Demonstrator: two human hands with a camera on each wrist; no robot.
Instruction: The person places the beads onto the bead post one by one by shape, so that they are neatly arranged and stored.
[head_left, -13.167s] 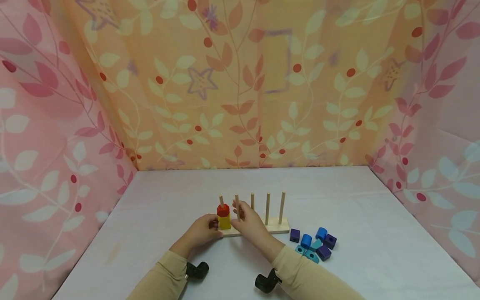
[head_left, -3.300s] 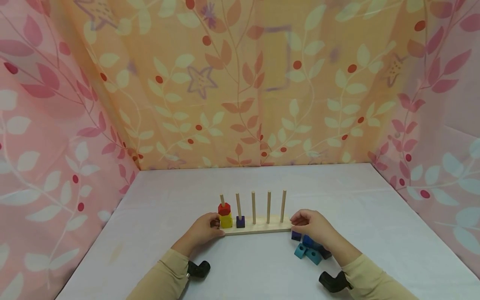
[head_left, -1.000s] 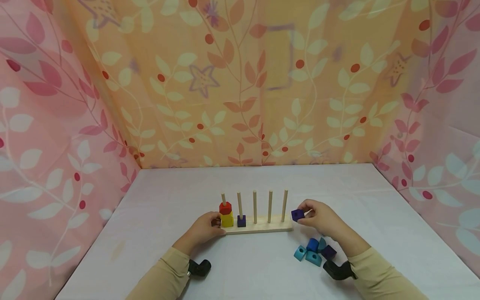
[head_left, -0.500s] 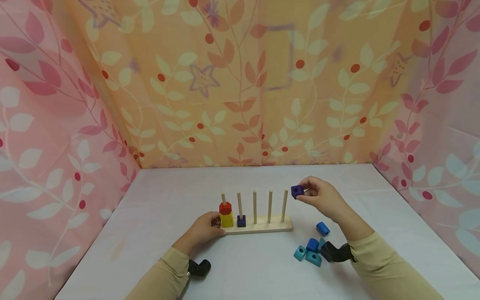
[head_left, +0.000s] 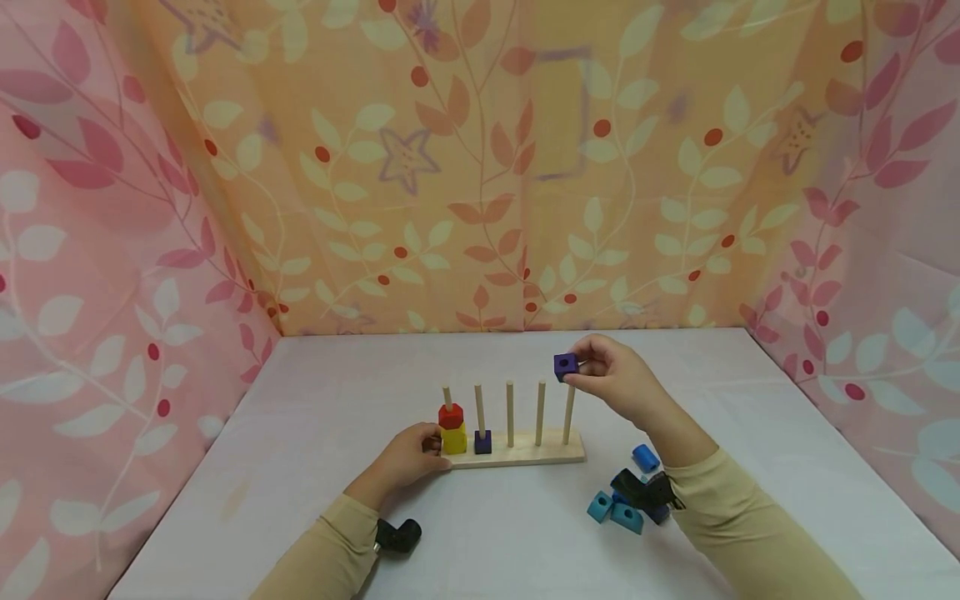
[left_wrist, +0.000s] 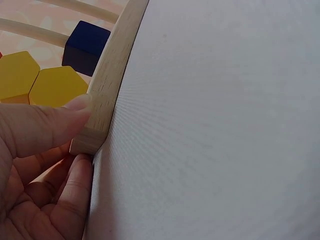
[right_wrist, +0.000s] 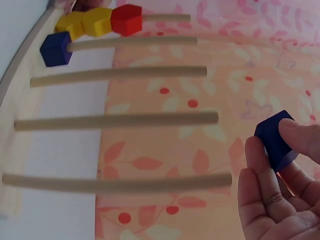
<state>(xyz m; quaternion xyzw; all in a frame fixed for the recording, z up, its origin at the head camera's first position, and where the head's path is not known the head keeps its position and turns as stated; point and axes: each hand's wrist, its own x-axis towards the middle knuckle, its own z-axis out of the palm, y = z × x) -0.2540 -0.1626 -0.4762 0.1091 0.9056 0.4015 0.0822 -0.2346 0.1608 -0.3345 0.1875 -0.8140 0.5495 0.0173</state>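
In the head view, my left hand holds the left end of a wooden peg stand. Thumb and fingers pinch the stand's corner in the left wrist view. Yellow hexagonal blocks sit on its leftmost peg with a red hexagonal block on top. One purple cube block is at the foot of the second peg; the other three pegs are bare. Between thumb and fingers, my right hand pinches another purple cube block with a hole, raised near the top of the rightmost peg.
Right of the stand, loose blocks lie on the white table: a blue cylinder, teal blocks and others partly behind the black wrist camera. Another black camera hangs at the left wrist. Patterned cloth walls surround the table.
A purple cube has come onto the second peg since the oldest frame. My right hand has lifted another purple cube from the pile, then moved it left. My left hand stays at the stand.
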